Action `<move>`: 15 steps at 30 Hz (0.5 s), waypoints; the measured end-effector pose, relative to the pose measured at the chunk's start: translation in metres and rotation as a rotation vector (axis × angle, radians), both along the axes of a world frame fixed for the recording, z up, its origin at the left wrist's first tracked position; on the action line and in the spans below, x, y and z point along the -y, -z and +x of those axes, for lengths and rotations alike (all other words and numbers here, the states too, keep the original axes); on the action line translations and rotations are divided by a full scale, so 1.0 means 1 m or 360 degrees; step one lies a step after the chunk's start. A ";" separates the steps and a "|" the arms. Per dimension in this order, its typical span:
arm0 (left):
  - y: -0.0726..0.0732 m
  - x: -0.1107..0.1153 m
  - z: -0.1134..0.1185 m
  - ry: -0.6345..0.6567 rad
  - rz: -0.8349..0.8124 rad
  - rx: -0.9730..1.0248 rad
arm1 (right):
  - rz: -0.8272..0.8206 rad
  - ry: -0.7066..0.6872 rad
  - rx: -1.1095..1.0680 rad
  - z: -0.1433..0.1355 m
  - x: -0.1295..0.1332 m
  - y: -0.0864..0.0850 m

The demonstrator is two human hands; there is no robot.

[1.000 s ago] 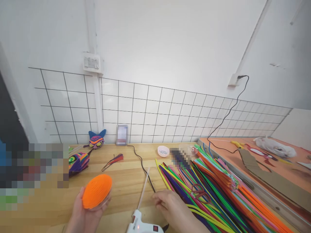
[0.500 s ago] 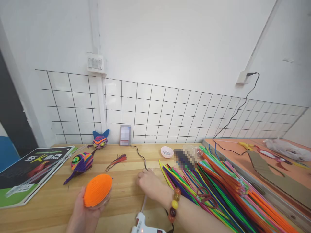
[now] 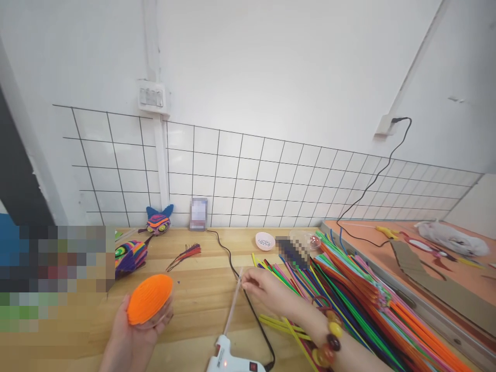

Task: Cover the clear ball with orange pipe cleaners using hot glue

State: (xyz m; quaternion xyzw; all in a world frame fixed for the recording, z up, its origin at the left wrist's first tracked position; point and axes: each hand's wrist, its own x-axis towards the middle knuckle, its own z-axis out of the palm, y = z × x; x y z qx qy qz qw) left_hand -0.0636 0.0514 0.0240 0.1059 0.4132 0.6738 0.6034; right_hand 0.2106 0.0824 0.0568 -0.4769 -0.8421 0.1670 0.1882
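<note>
My left hand (image 3: 134,330) is wrapped round an oval dome (image 3: 150,299) covered in coiled orange pipe cleaner, with a clear rim below. Low in the middle lies a white glue gun (image 3: 232,361), its small light lit, with a long translucent glue stick (image 3: 232,306) reaching up from its back. My right hand (image 3: 258,285) is closed in a pinch at the stick's upper end, a beaded bracelet on the wrist. The fingertips partly hide the contact.
Bundles of coloured pipe cleaners (image 3: 349,289) cover the right side, with scissors (image 3: 321,302) partly behind my arm. A pink bowl (image 3: 265,242), thin wires (image 3: 186,257) and a colourful wrapped figure (image 3: 134,256) stand farther back. A black cord (image 3: 256,315) runs past the gun.
My right hand has moved right, uncovering more of the glue stick and the cord. My left hand has shifted slightly left and keeps hold of the orange dome.
</note>
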 end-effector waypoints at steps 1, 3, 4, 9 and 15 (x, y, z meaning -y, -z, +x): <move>0.000 0.000 0.000 -0.0004 0.0009 0.0000 | -0.0058 0.0020 -0.0030 0.010 0.008 0.000; 0.000 -0.001 -0.001 -0.0015 0.0023 0.0004 | -0.0158 0.0095 -0.0057 0.030 0.022 0.003; 0.000 -0.001 -0.001 -0.0019 0.0024 0.0009 | -0.0201 0.0143 -0.0055 0.040 0.029 0.004; 0.000 -0.002 0.000 -0.0002 -0.0020 0.0015 | -0.0294 0.0371 0.0057 0.083 0.051 0.007; 0.000 -0.003 0.003 0.0031 -0.0012 0.0025 | -0.0121 0.0606 0.0226 0.090 0.048 0.001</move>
